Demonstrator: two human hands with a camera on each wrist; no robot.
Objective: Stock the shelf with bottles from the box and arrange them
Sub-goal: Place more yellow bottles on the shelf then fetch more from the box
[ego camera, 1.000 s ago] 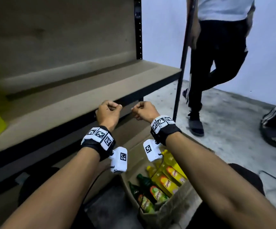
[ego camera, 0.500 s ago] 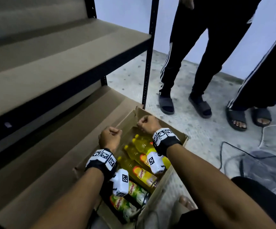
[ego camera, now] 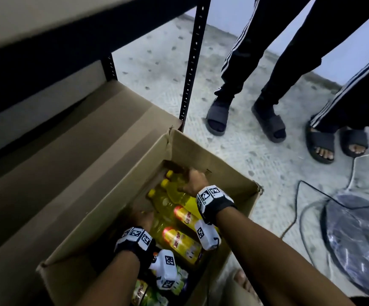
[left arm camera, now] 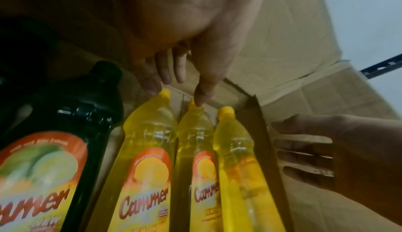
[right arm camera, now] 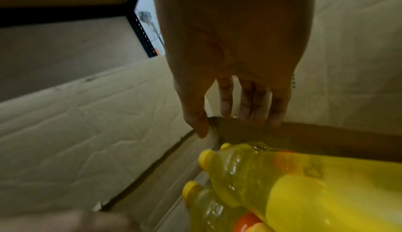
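An open cardboard box point(ego camera: 227, 173) on the floor holds several yellow bottles point(ego camera: 168, 202) lying side by side, with dark green bottles point(ego camera: 148, 292) at its near end. Both my hands are inside it. My left hand point(ego camera: 141, 217) hovers with relaxed, straight fingers at the yellow caps point(left arm camera: 165, 93); its thumb tip touches the middle bottle's cap. Beside it lies a green bottle point(left arm camera: 65, 124). My right hand point(ego camera: 190, 181) reaches with straight fingers over the farthest yellow bottle point(right arm camera: 282, 175) toward the box's far wall, holding nothing. The empty shelf board point(ego camera: 46, 29) is above left.
A lower shelf level lined with cardboard point(ego camera: 68, 151) runs beside the box. A black shelf post point(ego camera: 190, 74) stands at the box's far corner. Two people's sandalled feet point(ego camera: 267, 122) stand beyond on the concrete floor. Cables and a fan point(ego camera: 355, 250) lie to the right.
My view dropped from the shelf to the box. Both hands went from closed fists in front of the shelf to open hands lowered into the box among the bottles.
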